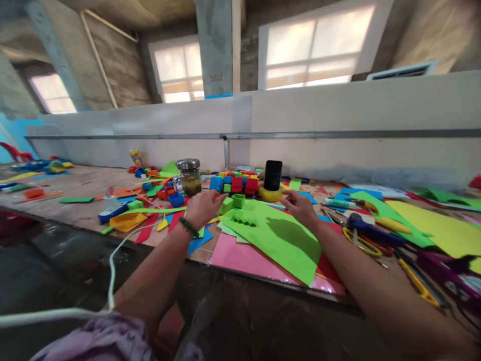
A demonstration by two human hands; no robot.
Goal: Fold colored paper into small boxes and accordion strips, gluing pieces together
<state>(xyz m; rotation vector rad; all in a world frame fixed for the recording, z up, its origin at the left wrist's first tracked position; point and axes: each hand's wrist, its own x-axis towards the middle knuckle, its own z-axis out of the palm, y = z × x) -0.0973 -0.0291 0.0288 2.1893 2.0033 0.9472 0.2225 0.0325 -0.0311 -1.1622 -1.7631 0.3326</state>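
My left hand (205, 206), with a dark beaded bracelet, is over the near middle of the table, its fingertips beside a small light green box (225, 206); whether they touch is unclear. A darker green open box (238, 201) sits just right of it. Between my hands lies a bright green sheet (280, 235), bearing a zigzag-folded green strip (243, 219). My right hand (299, 206) hovers past the sheet's right side, thumb and fingers apart, holding nothing. A yellow tape roll (269, 194) with a dark phone (272, 175) upright at it is near those fingertips.
Behind the boxes are clustered coloured cubes (236, 184). A lidded glass jar (190, 178) stands at left, near an orange-yellow tray (128, 222) and a white cord (111, 265). Yellow-handled scissors (361, 243), a utility knife (419, 281) and a purple tool (451, 276) lie at right.
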